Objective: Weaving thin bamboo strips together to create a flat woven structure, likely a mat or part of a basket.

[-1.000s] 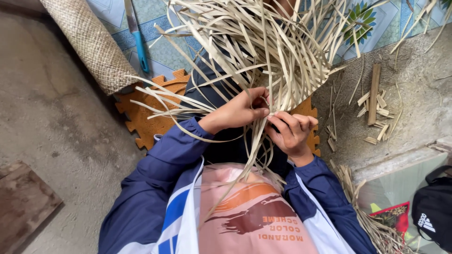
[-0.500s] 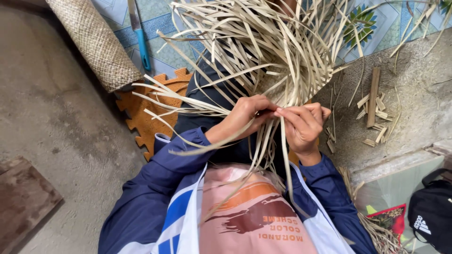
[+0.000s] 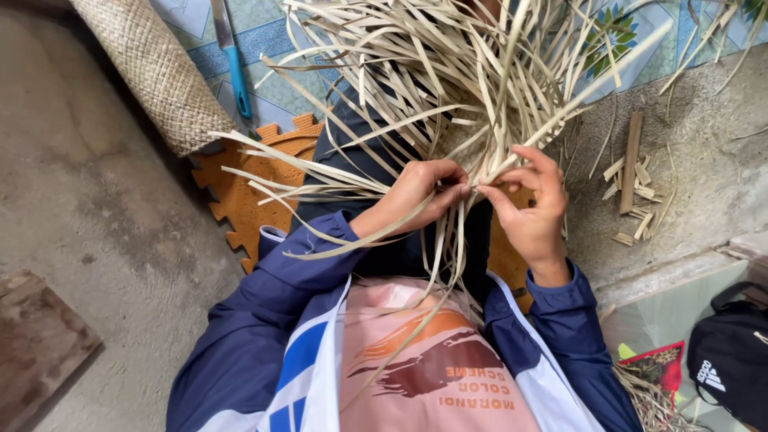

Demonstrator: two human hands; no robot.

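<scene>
Mid-weave, frame centre: left hand [image 3: 420, 192] and right hand [image 3: 530, 210] fingers pinched shut on pale strips [image 3: 448, 88]; next, likely tucking one strip across.

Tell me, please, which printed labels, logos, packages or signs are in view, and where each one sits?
Shirt print: on the pink shirt front, bottom centre; orange and maroon swooshes above dark lettering.
Logo: small, white, on the black bag at lower right.
Printed package: red and green, beside the bag.
</scene>
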